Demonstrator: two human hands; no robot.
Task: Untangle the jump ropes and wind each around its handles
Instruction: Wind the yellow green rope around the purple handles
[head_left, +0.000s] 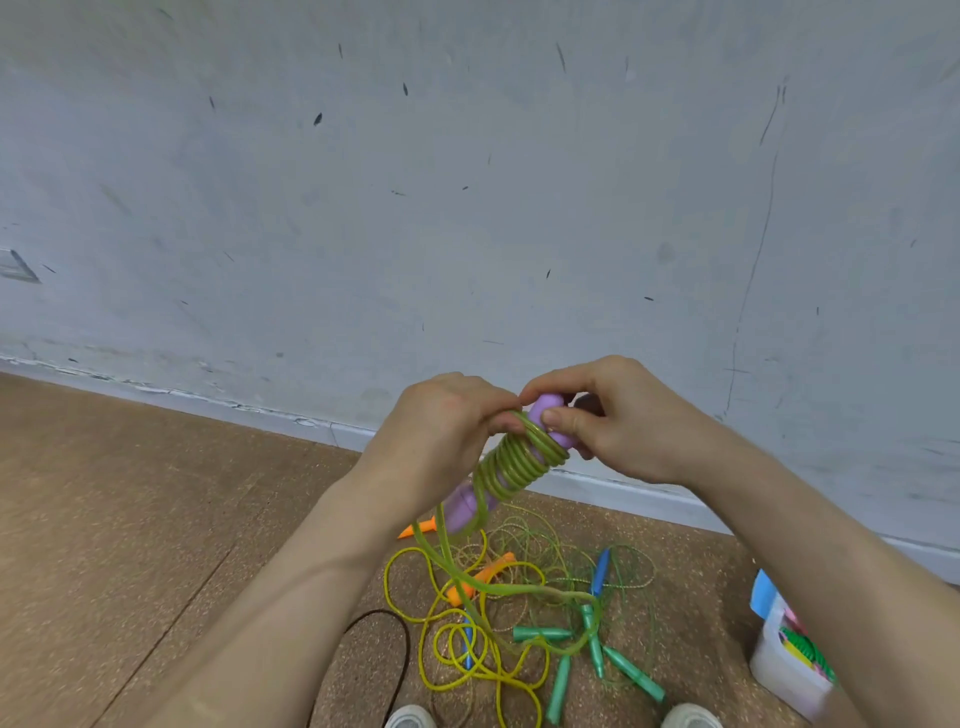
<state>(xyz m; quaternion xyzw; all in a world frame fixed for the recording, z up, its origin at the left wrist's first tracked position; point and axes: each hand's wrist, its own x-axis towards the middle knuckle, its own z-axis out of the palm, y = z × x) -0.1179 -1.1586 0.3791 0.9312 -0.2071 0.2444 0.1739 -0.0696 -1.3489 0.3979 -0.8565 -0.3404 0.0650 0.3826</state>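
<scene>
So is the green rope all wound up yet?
No, the green rope coils round the purple handles, but its tail hangs loose.

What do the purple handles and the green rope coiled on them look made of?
The purple handles look like smooth matte plastic: uniform colour, rounded moulded ends. The green rope seems a translucent, glossy vinyl-type cord: highlights run along its coils; exact plastic unclear.

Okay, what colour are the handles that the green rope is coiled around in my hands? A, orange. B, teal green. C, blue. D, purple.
D: the green rope coils around the purple handles, pinched by the right hand while the left hand grips the rope; the orange handles, blue handle and green handles lie on the floor.
</scene>
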